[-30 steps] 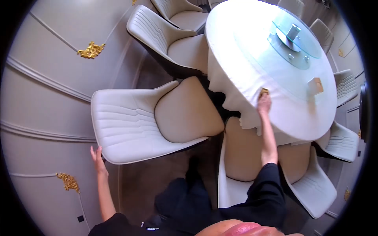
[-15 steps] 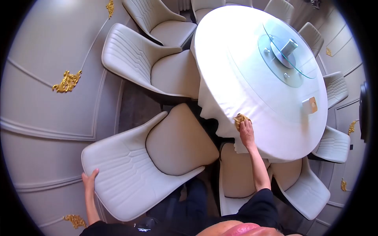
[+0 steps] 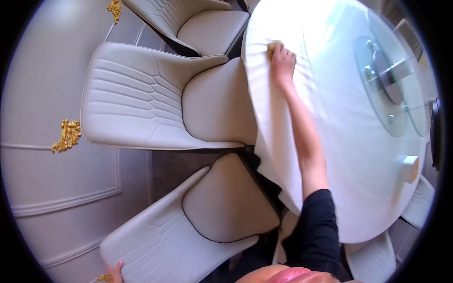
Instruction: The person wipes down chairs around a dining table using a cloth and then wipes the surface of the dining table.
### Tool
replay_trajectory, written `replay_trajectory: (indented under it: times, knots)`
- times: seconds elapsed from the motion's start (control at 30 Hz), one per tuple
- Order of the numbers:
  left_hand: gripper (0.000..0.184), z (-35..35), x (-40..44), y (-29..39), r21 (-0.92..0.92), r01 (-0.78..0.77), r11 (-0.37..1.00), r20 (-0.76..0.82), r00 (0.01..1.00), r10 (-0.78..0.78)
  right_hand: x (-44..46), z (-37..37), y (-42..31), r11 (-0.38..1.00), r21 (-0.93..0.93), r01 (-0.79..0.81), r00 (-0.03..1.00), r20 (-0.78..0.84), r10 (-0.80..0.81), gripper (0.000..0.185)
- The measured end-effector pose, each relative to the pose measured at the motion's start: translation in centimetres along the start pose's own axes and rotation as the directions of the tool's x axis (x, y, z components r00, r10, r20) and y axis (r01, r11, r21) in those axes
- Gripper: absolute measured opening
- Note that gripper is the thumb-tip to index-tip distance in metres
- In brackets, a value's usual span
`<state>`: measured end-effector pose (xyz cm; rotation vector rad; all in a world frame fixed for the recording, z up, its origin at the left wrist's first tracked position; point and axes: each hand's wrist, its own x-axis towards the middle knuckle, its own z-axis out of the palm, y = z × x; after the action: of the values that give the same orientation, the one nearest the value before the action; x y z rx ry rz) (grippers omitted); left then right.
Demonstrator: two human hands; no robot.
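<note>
My right hand (image 3: pixel 284 68) is closed on a crumpled yellow-brown cloth (image 3: pixel 273 47). It presses the cloth onto the white tablecloth (image 3: pixel 325 188) near the left rim of the round table, where the fabric wrinkles. At the bottom left, my left hand (image 3: pixel 115 272) grips the outer edge of a cream chair's back (image 3: pixel 151 250); part of the hand is cut off by the frame's lower edge. That chair is angled toward the table.
Another cream chair (image 3: pixel 137 99) stands close along the table's left side, with a further chair (image 3: pixel 212 30) beyond it. A glass turntable (image 3: pixel 373 89) and a small box (image 3: pixel 409 169) are on the table. The panelled wall (image 3: pixel 42 188) carries gold ornaments (image 3: pixel 67 136).
My right hand has slid the cloth away from me along the table's left rim, its arm now stretched out. My left hand stays on the chair back; the view has shifted.
</note>
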<state>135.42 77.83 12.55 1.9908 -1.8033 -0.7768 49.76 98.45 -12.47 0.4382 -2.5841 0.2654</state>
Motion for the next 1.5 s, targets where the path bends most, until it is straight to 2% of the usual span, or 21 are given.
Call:
replay_trajectory:
  times: [0.13,0.2,0.23,0.27,0.33,0.4,0.5,0.63,0.73,0.8,0.87,0.93,1.0,1.03,1.07,1.13,1.2,1.27,1.3,1.4,1.5]
  knots:
    - [0.064,2.3,-0.8,1.3,0.06,0.044,0.997,-0.012,0.999,-0.043,7.9,4.2,1.3,0.986,-0.003,-0.164,0.978,0.128,0.163,0.029]
    - [0.063,2.3,-0.9,1.7,0.099,0.05,0.994,-0.008,0.999,-0.05,8.0,5.8,2.0,0.989,0.021,-0.147,0.988,0.045,0.146,0.03]
    - [0.063,2.5,-1.0,1.5,0.101,0.052,0.994,-0.015,0.999,-0.051,8.0,6.2,2.0,0.945,0.25,-0.209,0.972,0.159,0.173,0.057]
    - [0.062,2.1,-1.0,1.6,0.113,0.05,0.992,-0.016,0.999,-0.048,7.6,6.3,1.9,0.944,0.248,-0.217,0.97,0.168,0.178,0.057]
    - [0.061,1.8,-0.3,1.3,0.113,0.035,0.993,-0.004,0.999,-0.035,7.2,5.1,2.4,0.992,0.085,-0.096,0.99,0.108,0.086,0.029]
    - [0.06,1.5,0.3,0.7,0.119,0.011,0.993,0.01,1.0,-0.013,4.8,3.3,2.7,0.997,0.076,-0.022,0.988,0.156,0.01,0.024]
    - [0.059,0.9,0.7,-0.7,0.127,-0.022,0.992,0.029,0.999,0.018,-1.6,-0.6,3.5,0.96,0.239,0.147,0.986,0.042,-0.161,0.021]
    - [0.057,0.8,2.1,-2.6,0.124,-0.098,0.987,0.085,0.992,0.088,-15.9,-9.2,4.0,0.983,0.166,0.084,0.995,0.044,-0.092,0.021]
    - [0.051,1.1,2.9,-2.9,0.021,-0.224,0.974,0.176,0.96,0.217,-29.8,-21.2,4.9,0.979,0.195,-0.062,0.989,0.143,0.034,0.022]
    - [0.045,1.4,2.9,-2.6,-0.051,-0.302,0.952,0.151,0.94,0.306,-37.5,-26.9,6.3,0.979,0.099,-0.176,0.962,0.227,0.15,0.024]
    - [0.045,1.4,2.2,-1.5,-0.035,-0.3,0.953,0.166,0.939,0.302,-44.1,-30.1,9.1,0.933,-0.062,-0.354,0.881,0.315,0.354,0.029]
    - [0.049,1.4,2.0,-1.3,-0.062,-0.271,0.961,0.229,0.933,0.278,-50.8,-30.8,13.2,0.878,-0.314,-0.362,0.875,0.209,0.436,0.029]
    - [0.051,1.3,3.3,-2.2,-0.074,-0.278,0.958,0.248,0.925,0.288,-52.3,-34.9,15.5,0.719,-0.284,-0.634,0.642,0.325,0.694,0.034]
    - [0.054,1.5,3.5,-2.2,0.056,-0.301,0.952,0.194,0.939,0.285,-54.0,-33.8,19.2,0.602,-0.173,-0.78,0.537,0.309,0.785,0.033]
    - [0.057,1.5,3.5,-2.2,0.176,-0.306,0.936,0.134,0.949,0.285,-53.1,-33.7,20.3,0.459,-0.052,-0.887,0.423,0.308,0.852,0.034]
    - [0.059,1.4,3.6,-2.2,0.142,-0.303,0.942,0.111,0.951,0.289,-49.1,-36.0,20.7,0.494,-0.075,-0.866,0.481,0.142,0.865,0.031]
    - [0.061,1.9,3.3,-2.2,0.106,-0.301,0.948,0.098,0.952,0.291,-44.2,-35.1,21.8,0.569,0.039,-0.821,0.57,0.099,0.816,0.026]
    - [0.06,2.0,3.6,-2.6,0.009,-0.313,0.95,0.105,0.945,0.311,-39.1,-31.9,23.4,0.815,0.148,-0.56,0.818,-0.061,0.573,0.022]
    - [0.057,2.1,3.8,-2.9,0.092,-0.304,0.948,0.043,0.953,0.301,-35.5,-32.1,22.3,0.796,0.192,-0.574,0.808,-0.021,0.588,0.021]
    - [0.051,1.7,3.1,-2.8,-0.064,-0.251,0.966,0.128,0.958,0.258,-25.4,-27.4,21.6,0.817,0.173,-0.55,0.834,0.073,0.546,0.023]
    - [0.054,1.4,1.8,-1.7,0.054,-0.194,0.979,0.057,0.98,0.191,-17.5,-21.3,21.6,0.89,0.089,-0.447,0.852,0.347,0.393,0.029]
